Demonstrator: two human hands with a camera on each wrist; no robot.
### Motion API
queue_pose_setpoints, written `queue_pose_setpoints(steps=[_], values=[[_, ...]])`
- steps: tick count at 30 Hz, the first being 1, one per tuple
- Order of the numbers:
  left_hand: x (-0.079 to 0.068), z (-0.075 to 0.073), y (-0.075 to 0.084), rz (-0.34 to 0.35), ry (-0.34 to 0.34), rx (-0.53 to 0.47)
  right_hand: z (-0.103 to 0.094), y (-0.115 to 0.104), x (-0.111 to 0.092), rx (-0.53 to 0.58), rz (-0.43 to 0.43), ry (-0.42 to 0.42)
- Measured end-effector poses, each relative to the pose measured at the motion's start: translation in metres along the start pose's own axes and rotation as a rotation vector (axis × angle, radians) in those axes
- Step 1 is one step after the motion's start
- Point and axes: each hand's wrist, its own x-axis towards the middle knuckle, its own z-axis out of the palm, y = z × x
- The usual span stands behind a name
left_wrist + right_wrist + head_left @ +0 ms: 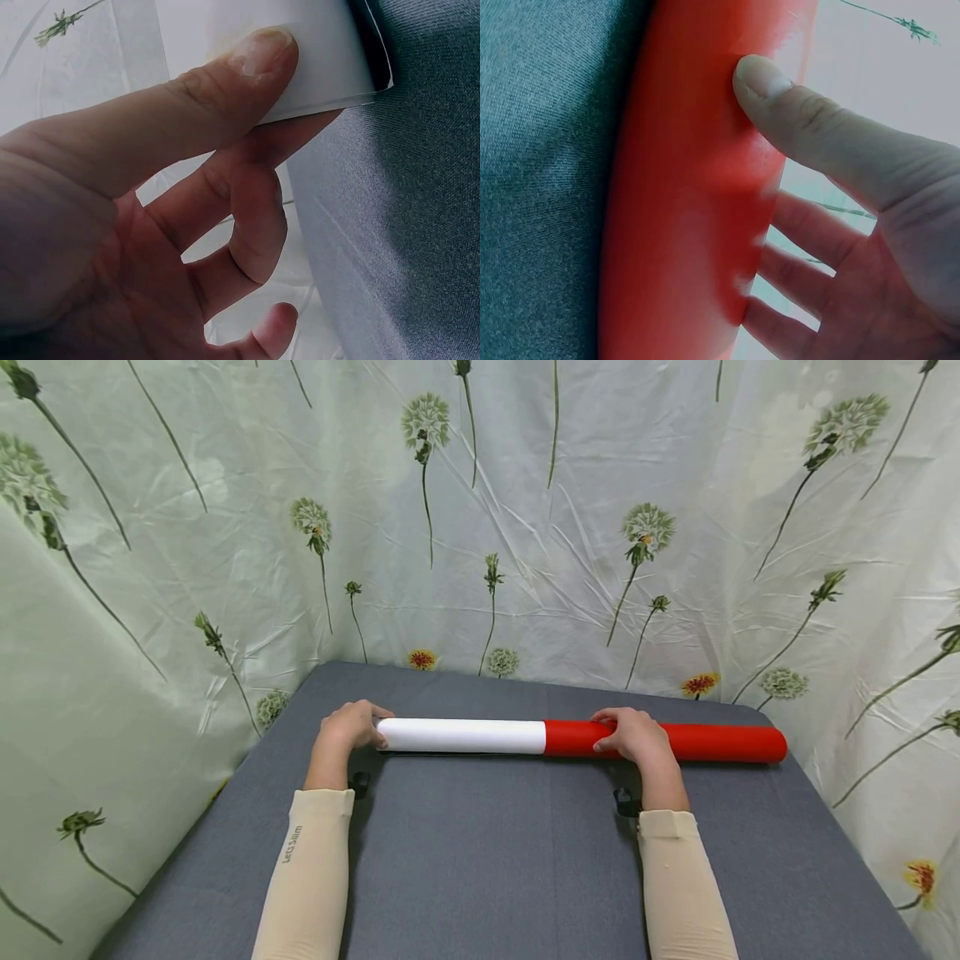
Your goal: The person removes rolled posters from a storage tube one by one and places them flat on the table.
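A long roll lies crosswise near the back of the table, its left part white (465, 737) and its right part red (723, 743). At the far left end, my left hand (347, 727) pinches the white roll's edge between thumb and forefinger. The left wrist view shows the thumb (262, 60) flat on the white surface near the dark hollow opening, the other fingers loosely bent below. My right hand (637, 735) grips the red part from above. In the right wrist view its thumb (769, 94) presses the red surface (675, 225), while the fingertips reach behind it.
The table (480, 860) has a grey cloth top. A pale curtain (525, 527) printed with dandelions hangs behind it and along both sides. Dark straps (627, 802) show at both wrists, beside beige sleeves (682, 885).
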Motion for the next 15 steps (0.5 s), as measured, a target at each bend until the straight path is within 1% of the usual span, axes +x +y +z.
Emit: queue_pose_setpoints(steps=[15], values=[[-0.0004,-0.0019,-0.0037,-0.027,0.015,0.011,0.0001,0.0055,0.0017,0.011,0.009,-0.009]])
